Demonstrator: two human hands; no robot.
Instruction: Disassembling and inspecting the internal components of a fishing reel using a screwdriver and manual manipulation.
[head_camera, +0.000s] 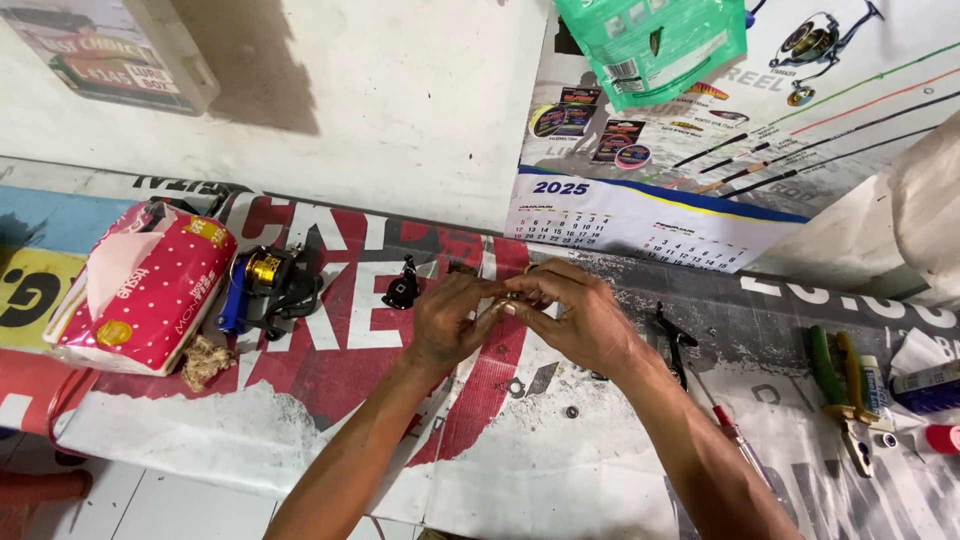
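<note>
A: What do the two hands hold?

B: The left hand (450, 318) and the right hand (578, 318) meet above the middle of the tabletop (620, 470). Their fingers (520, 297) are pinched narrow around a small brass-coloured part (512, 296). Most of this part is hidden by the fingertips, so I cannot tell its shape.

A: Is something lying under the hands?

B: Two small dark rings (572, 411) lie on the printed cover near the right wrist. What is directly below the palms is covered.

A: And on the left?

B: A red dotted tissue pack (150, 290) stands at the left, with a tuft of brown fibre (205, 360) just beside it. To its right lies a fishing reel (268, 285) with a blue and gold spool. A small black piece (402, 287) is between the reel and the left hand; it is too small to make out.

A: And on the right?

B: A red-handled screwdriver (730, 430) is partly hidden by the right forearm. A thin black tool (676, 343) lies beside it. Further right are pliers with green and yellow handles (842, 385). A red cap (944, 438) is cut off by the right edge. On the far wall a calendar poster (640, 215) hangs, and a green bag (655, 45) is cut off at the top.
</note>
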